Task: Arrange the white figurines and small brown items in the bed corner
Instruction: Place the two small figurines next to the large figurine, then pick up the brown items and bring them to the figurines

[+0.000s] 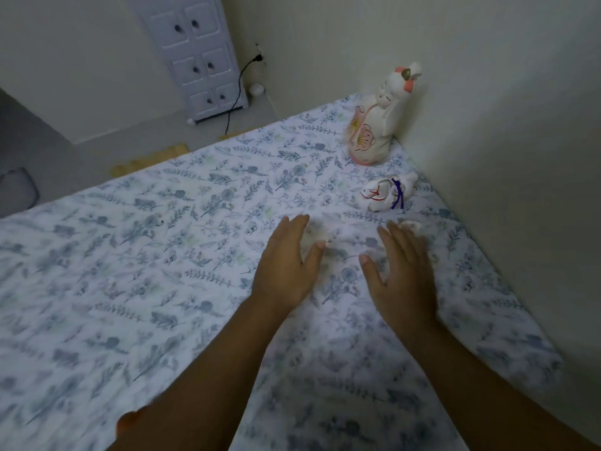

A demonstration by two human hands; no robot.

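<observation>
Floral bedsheet (162, 255) reaches the wall corner, where a tall white figurine (374, 125) stands and a small white figurine (387, 193) lies nearby. Left hand (286, 265) and right hand (403, 275) hover spread, grasping nothing. No brown items visible; placing them seems left.

You were in a home, in a bedroom. The bed (162, 255) filled most of the view, w/ a white sheet printed in blue-grey leaves and flowers, and it stood pushed into a corner of plain cream walls (487, 92). On the floor, approx. at the far wall, there was a small white cabinet (198, 56) w/ many little drawers, a typical home furniture. Beside it a black cable (239, 89) ran up to a wall socket (260, 56). In the bed corner stood decorative things, e.g. a tall white figurine (374, 125) painted w/ pink flowers, and a small white figurine (387, 193) lying near it.
</observation>
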